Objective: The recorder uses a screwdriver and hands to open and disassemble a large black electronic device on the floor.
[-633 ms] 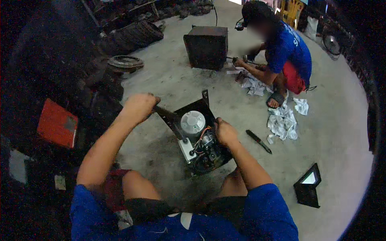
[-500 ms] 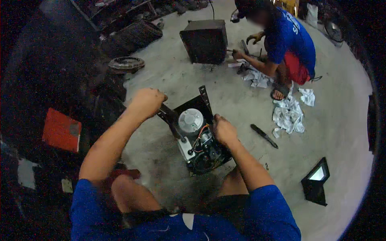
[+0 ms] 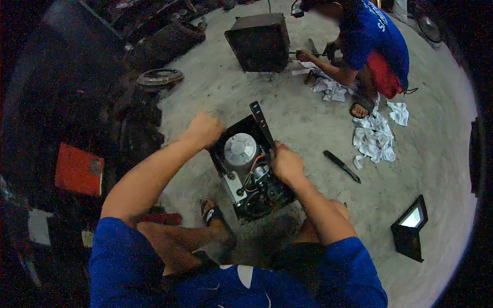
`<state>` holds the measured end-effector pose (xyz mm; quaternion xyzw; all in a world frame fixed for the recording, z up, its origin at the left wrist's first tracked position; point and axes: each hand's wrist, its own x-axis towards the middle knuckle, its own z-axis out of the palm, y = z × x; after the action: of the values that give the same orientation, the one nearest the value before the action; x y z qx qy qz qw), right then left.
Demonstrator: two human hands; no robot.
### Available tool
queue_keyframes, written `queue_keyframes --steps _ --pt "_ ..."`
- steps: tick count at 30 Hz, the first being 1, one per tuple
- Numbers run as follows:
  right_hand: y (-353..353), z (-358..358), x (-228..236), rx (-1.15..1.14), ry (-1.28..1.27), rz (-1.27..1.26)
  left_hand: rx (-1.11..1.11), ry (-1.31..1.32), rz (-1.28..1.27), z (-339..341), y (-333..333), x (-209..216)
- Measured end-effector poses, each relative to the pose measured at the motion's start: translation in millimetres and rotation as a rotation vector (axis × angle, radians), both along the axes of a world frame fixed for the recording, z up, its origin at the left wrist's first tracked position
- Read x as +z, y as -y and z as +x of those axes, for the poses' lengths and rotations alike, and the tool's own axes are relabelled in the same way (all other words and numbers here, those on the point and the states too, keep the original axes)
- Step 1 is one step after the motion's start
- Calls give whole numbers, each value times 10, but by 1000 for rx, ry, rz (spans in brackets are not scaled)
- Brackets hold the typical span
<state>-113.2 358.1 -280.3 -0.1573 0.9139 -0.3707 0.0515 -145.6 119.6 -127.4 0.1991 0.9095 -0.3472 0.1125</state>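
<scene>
Between my legs stands a black-framed motor unit [image 3: 235, 180], with a round silver motor housing [image 3: 240, 149], a pale metal plate and loose coloured wires on it. My left hand [image 3: 206, 129] is closed on the frame's far left corner, its fingertips partly hidden. Along the right side, my right hand [image 3: 287, 164] grips the frame near the foot of a slotted black bracket [image 3: 262, 123], which rises away from the unit. The knuckles hide exactly what the right fingers wrap round.
Ahead stands a dark metal box [image 3: 259, 43]; a co-worker in blue [image 3: 367, 46] squats beside it. White rags [image 3: 375, 136] litter the floor there. To the right lie a dark knife-like tool [image 3: 342, 166] and a black angular part [image 3: 409, 231]. A red box [image 3: 79, 169] is at left.
My left hand has moved right and slightly down onto the frame's corner; the dark strip it held at an angle now lies lower, along the unit. My left foot has come into view.
</scene>
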Motion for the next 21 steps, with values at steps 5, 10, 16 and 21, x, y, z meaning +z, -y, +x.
queue_keyframes --steps 5,10,16,21 --pt "-38 42 15 -32 51 41 -13 55 90 32 0 575" --pt "13 68 212 -2 70 -18 -29 -26 145 -317 -284 133" --pt "-22 63 126 -38 99 35 50 152 24 -186 -325 402" --pt "-10 79 165 -13 115 42 -152 -25 202 -520 -554 333"
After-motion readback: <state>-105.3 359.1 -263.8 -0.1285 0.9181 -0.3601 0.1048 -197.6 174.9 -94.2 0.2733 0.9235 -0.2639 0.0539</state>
